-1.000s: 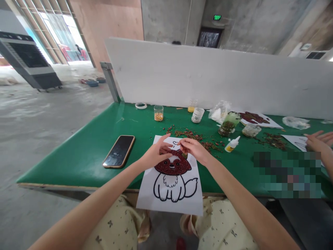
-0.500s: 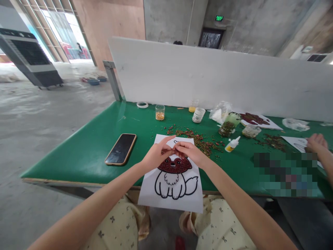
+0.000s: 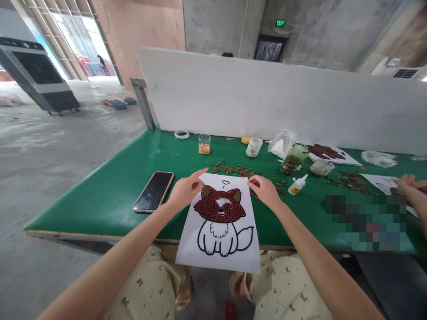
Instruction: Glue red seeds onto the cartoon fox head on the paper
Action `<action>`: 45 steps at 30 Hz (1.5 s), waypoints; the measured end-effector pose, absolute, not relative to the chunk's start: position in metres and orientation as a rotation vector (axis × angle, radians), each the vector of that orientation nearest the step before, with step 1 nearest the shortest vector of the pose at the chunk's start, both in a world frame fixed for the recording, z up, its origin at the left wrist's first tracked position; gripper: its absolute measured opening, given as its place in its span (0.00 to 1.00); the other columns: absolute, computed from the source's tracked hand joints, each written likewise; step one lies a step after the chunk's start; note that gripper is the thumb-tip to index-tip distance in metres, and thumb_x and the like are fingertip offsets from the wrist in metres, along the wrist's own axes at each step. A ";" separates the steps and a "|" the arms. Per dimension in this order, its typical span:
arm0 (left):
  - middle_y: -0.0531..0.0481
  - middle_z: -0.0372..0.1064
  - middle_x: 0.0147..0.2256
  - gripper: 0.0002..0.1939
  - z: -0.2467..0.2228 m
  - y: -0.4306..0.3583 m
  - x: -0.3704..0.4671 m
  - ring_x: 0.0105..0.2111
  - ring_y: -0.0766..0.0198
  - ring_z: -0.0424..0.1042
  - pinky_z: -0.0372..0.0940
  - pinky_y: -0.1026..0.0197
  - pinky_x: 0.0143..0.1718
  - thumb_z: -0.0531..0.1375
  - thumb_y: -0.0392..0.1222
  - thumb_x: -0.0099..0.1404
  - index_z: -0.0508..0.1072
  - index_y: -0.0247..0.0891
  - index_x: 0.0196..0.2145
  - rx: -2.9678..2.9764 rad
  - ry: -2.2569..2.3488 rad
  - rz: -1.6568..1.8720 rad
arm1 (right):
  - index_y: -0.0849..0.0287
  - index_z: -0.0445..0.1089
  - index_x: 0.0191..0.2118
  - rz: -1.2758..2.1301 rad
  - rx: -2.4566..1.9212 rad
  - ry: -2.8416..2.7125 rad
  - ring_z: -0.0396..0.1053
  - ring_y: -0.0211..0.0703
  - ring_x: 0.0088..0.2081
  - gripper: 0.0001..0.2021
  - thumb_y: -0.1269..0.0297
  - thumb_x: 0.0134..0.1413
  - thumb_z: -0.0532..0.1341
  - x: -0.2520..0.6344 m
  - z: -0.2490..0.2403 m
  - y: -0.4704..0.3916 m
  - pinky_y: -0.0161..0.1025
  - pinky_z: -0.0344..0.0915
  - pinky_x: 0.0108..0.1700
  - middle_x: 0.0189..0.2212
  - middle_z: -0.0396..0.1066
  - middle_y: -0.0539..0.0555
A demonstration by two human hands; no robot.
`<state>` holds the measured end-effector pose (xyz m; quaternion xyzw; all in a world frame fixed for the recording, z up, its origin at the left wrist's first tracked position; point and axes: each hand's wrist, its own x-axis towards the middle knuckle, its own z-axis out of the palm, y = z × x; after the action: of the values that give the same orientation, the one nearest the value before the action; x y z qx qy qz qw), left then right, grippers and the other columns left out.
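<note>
A white paper sheet (image 3: pixel 187 242) overhangs the table's front edge. Its printed fox-like animal has a head (image 3: pixel 216 209) filled with dark red grains, with greenish grains in the ears; the body and tail are bare outlines. At the sheet's upper left corner, my left hand (image 3: pixel 185 189) grips the edge, index finger stretched past it. My right hand (image 3: pixel 263 190) pinches the upper right corner between thumb and fingers. Loose green and red grains (image 3: pixel 238 170) lie scattered just behind the sheet. To the right stands a small white glue bottle (image 3: pixel 298 184) with a yellow label.
A phone (image 3: pixel 153 192) lies left on the green table (image 3: pixel 100 200). Behind are a cup of yellow kernels (image 3: pixel 204 145), a clear cup (image 3: pixel 254 147), a tipped green-tinted jar (image 3: pixel 293 159) and a white partition (image 3: pixel 267 98). At right, another person's hand (image 3: pixel 408 184) works over a sheet.
My hands have moved apart from above the animal's head to the sheet's two upper corners. The head, ears and small heart are now uncovered.
</note>
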<state>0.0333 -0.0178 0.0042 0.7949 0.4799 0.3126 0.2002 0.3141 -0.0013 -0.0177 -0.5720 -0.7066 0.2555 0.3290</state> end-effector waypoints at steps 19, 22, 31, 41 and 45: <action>0.51 0.76 0.33 0.28 -0.025 0.013 0.000 0.36 0.60 0.73 0.61 0.56 0.46 0.47 0.34 0.62 0.56 0.38 0.60 2.260 1.625 0.869 | 0.57 0.70 0.36 -0.089 -1.816 -1.922 0.65 0.48 0.38 0.12 0.66 0.57 0.49 0.386 -0.050 0.014 0.43 0.58 0.40 0.34 0.71 0.57; 0.52 0.75 0.33 0.27 -0.024 0.012 0.000 0.35 0.61 0.73 0.62 0.58 0.44 0.48 0.34 0.62 0.57 0.39 0.60 2.275 1.620 0.851 | 0.57 0.70 0.36 -0.119 -1.783 -1.885 0.64 0.50 0.43 0.12 0.70 0.55 0.50 0.384 -0.053 0.016 0.45 0.58 0.44 0.40 0.69 0.57; 0.55 0.70 0.24 0.18 -0.017 0.011 0.002 0.29 0.61 0.68 0.62 0.61 0.37 0.58 0.39 0.57 0.70 0.40 0.46 2.259 1.754 0.824 | 0.57 0.70 0.37 -0.200 -1.768 -1.754 0.55 0.56 0.54 0.10 0.68 0.51 0.53 0.389 -0.057 0.017 0.53 0.55 0.52 0.50 0.61 0.60; 0.49 0.74 0.38 0.24 -0.028 0.014 -0.006 0.38 0.61 0.72 0.63 0.59 0.44 0.49 0.31 0.59 0.66 0.40 0.53 2.189 1.740 0.859 | 0.57 0.69 0.37 -0.179 -1.757 -1.736 0.55 0.56 0.55 0.10 0.67 0.52 0.52 0.388 -0.052 0.015 0.53 0.54 0.53 0.51 0.61 0.60; 0.49 0.73 0.35 0.21 -0.030 0.017 -0.010 0.35 0.60 0.71 0.64 0.60 0.40 0.54 0.35 0.57 0.69 0.39 0.49 2.160 1.774 0.869 | 0.58 0.69 0.38 -0.130 -1.718 -1.756 0.59 0.55 0.53 0.10 0.65 0.53 0.52 0.391 -0.047 0.014 0.50 0.58 0.49 0.48 0.63 0.62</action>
<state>-0.0095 0.0170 -0.0296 0.7338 0.6026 0.2951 0.1070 0.3910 0.0137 -0.0466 -0.6582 -0.6728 -0.0498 0.3343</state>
